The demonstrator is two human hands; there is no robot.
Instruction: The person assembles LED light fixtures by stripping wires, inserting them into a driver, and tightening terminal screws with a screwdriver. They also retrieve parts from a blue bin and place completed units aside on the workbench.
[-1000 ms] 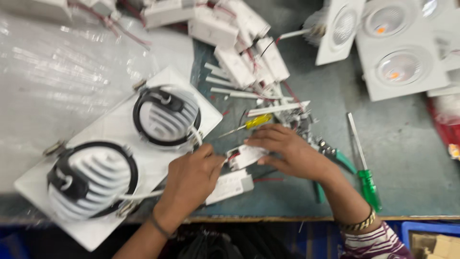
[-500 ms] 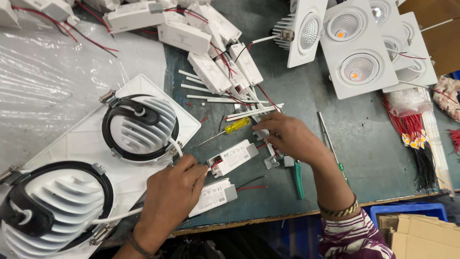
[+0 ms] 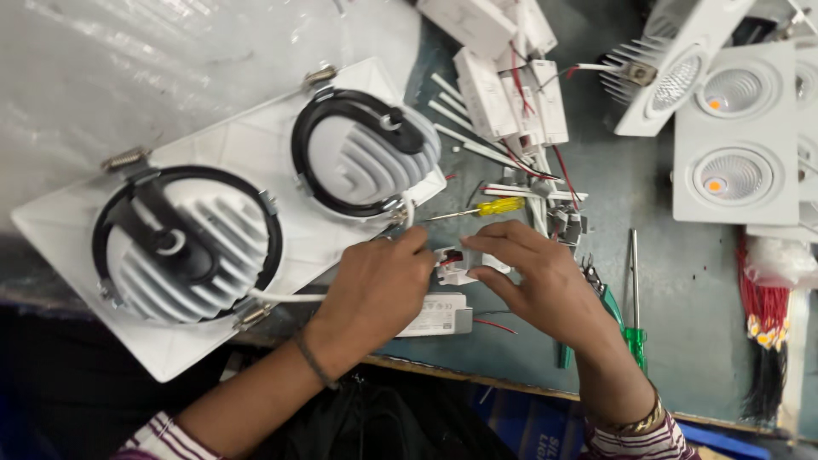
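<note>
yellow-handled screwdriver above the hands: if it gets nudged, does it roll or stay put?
The yellow-handled screwdriver lies flat on the bench with a rounded-looking handle, so it would probably roll a little sideways. Its thin shaft looks stiff, not bendy. White sleeves and small connectors crowd around it, so they would likely stop it quickly. It looks small and probably light.

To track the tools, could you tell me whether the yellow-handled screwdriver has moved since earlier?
No. The yellow-handled screwdriver still lies with its tip at the twin light fixture's edge, as before.
</note>
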